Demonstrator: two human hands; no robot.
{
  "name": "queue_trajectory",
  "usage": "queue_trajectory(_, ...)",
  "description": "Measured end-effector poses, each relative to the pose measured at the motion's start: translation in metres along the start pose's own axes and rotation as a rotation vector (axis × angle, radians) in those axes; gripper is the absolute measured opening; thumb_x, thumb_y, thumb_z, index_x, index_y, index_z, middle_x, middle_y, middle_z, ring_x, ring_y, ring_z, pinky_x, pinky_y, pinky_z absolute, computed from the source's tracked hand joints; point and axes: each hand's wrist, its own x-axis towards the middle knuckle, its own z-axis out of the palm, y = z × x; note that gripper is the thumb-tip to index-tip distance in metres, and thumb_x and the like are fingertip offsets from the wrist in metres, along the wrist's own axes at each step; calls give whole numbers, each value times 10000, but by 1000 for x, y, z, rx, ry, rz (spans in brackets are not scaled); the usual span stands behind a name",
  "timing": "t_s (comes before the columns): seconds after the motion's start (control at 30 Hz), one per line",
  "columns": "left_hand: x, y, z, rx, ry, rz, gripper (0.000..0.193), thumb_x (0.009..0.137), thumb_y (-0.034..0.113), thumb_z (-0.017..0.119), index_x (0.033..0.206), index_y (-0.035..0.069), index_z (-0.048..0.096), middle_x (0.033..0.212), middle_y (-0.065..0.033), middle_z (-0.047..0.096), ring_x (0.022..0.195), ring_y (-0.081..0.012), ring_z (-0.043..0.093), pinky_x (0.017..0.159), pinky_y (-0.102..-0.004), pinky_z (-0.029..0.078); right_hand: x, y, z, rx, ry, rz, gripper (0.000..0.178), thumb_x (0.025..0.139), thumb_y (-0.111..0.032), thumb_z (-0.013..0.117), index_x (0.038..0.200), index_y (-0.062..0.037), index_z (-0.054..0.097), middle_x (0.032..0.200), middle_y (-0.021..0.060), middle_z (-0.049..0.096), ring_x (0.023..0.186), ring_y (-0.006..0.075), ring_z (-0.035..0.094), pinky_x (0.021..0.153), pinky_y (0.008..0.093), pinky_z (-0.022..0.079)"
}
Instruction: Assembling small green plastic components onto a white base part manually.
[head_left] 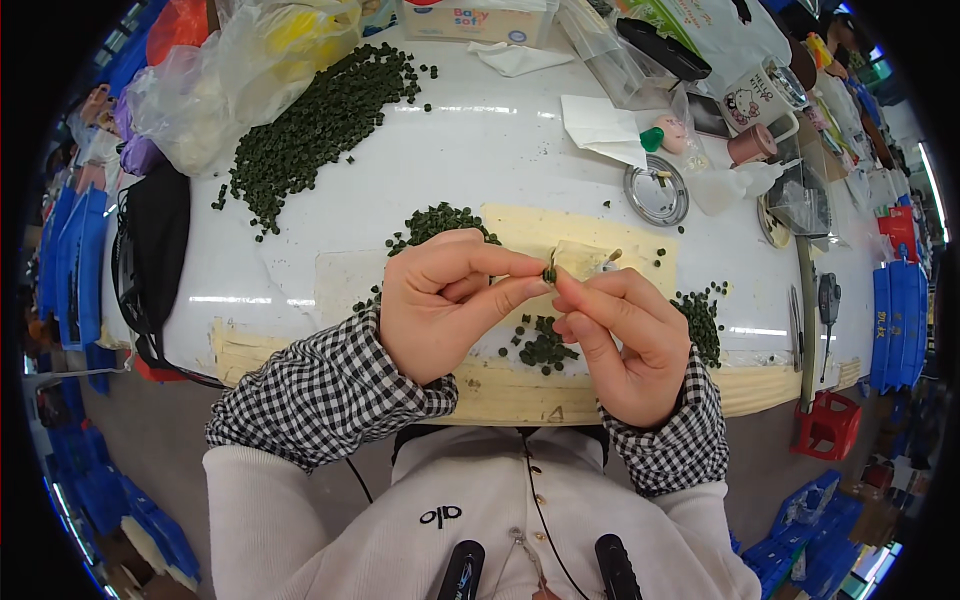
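Observation:
Above the near part of the white table point(470, 150), my two hands meet at the fingertips. My left hand point(430, 310) is closed in a pinch of thumb and forefinger on a small dark green piece point(549, 274). From the other side, my right hand point(635, 345) pinches at the same piece, its other fingers curled in. The piece is too small to tell its exact kind. Beneath the hands lies a small heap of similar dark green round pieces point(545, 348). More pieces point(700, 325) lie beside my right wrist, and another heap point(440, 222) is partly hidden behind my left hand.
A large pile of dark green pieces point(320, 135) spreads at the far left beside plastic bags point(200, 105). Yellowish paper point(590, 228) lies behind my hands. Farther right are a round metal lid point(656, 190), a white mug point(755, 100), a thread spool point(752, 146) and a screwdriver point(828, 305).

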Motion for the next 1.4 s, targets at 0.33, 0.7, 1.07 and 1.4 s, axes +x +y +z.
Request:
queue_trajectory(0.33, 0, 7, 4, 136, 54, 71, 216, 767, -37, 727, 974, 23, 718, 550, 72, 372, 533, -46, 323, 506, -227, 257, 0, -1, -2, -28, -12, 7, 353, 843, 58, 632, 1191, -2, 632, 907, 101, 621, 732, 153, 598, 640, 231, 486)
queue_trajectory(0.7, 0, 4, 1, 108, 15, 70, 193, 804, 13, 715, 993, 54, 719, 623, 54, 384, 524, -28, 331, 485, -213, 260, -1, -2, -2, -26, -9, 16, 339, 840, 59, 633, 1176, 8, 638, 902, 105, 619, 725, 154, 594, 637, 236, 486)
queue_trajectory(1.07, -1, 7, 3, 298, 69, 198, 238, 775, -15, 715, 1009, 33, 711, 590, 20, 429, 505, -57, 370, 460, -227, 273, -1, 0, 0, -42, -2, -9, 342, 830, 65, 637, 1169, 15, 640, 902, 107, 621, 715, 158, 604, 628, 240, 490)
queue_trajectory(1.4, -3, 9, 7, 445, 150, 328, 294, 717, -54, 727, 1000, 26, 711, 590, -7, 450, 489, -79, 396, 445, -227, 302, -1, 0, 3, -51, -24, -16, 352, 828, 77, 625, 1176, 18, 633, 906, 109, 619, 727, 166, 612, 638, 236, 496)
